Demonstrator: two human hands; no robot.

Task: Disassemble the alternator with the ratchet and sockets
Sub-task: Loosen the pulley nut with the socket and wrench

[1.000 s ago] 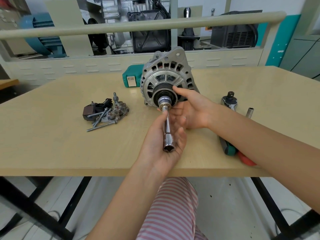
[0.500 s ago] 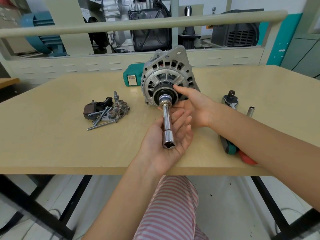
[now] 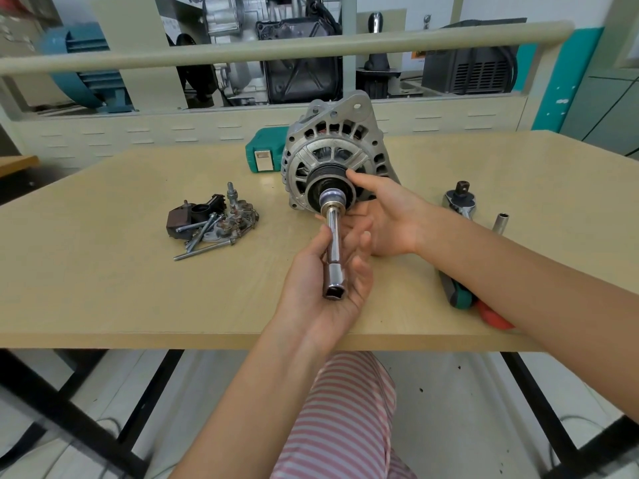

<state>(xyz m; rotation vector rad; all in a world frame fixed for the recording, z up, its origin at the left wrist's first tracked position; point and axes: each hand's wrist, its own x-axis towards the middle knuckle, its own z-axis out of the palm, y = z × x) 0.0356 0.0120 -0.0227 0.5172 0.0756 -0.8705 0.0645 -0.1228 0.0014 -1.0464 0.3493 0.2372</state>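
Note:
The silver alternator (image 3: 332,140) stands on the table (image 3: 103,271) with its black pulley (image 3: 316,190) facing me. A chrome socket (image 3: 332,198) sits on the pulley's centre, joined to a chrome extension bar (image 3: 334,257) that points toward me. My left hand (image 3: 311,281) holds the bar from below, thumb on its left side and fingers on its right. My right hand (image 3: 390,219) grips the pulley's right side, thumb on top and fingers underneath. The ratchet (image 3: 460,202) lies to the right, partly hidden by my right forearm.
Removed parts and long bolts (image 3: 214,219) lie in a pile left of the alternator. A small loose socket (image 3: 501,223) lies beside the ratchet. A green case (image 3: 262,155) sits behind the alternator. The ratchet's green and red handle (image 3: 460,295) reaches the table's front edge.
My left hand's fingers loosened from around the bar, and the thumb now lies against its left side. The alternator and my right hand have stayed in place.

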